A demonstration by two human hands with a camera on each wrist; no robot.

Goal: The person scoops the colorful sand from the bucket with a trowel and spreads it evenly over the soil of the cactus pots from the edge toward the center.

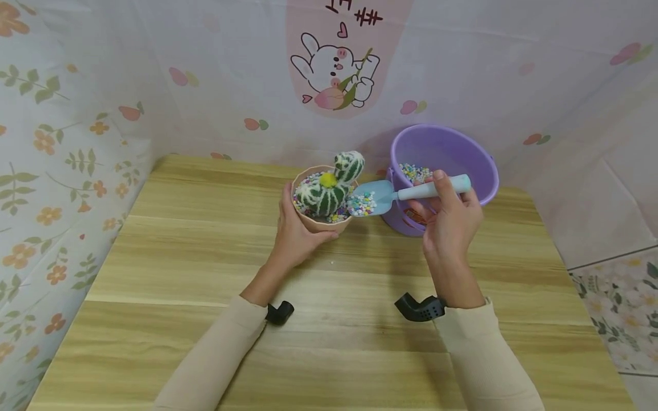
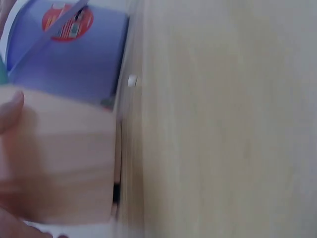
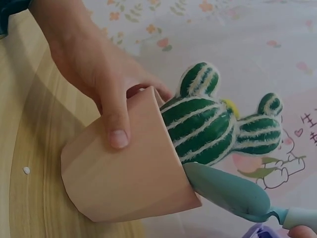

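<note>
My left hand grips a peach flower pot from its left side, thumb across the outer wall. In the pot stands a green-and-white toy cactus with a yellow flower, pebbles around its base. The right hand holds a small trowel by its pale handle. Colourful pebbles lie on the trowel's blue blade, whose tip is right at the pot's rim. In the right wrist view the blade overlaps the rim beside the cactus.
A purple bucket with more pebbles inside stands behind the right hand. One white pebble lies on the wooden table near the pot. A printed cloth hangs along the back.
</note>
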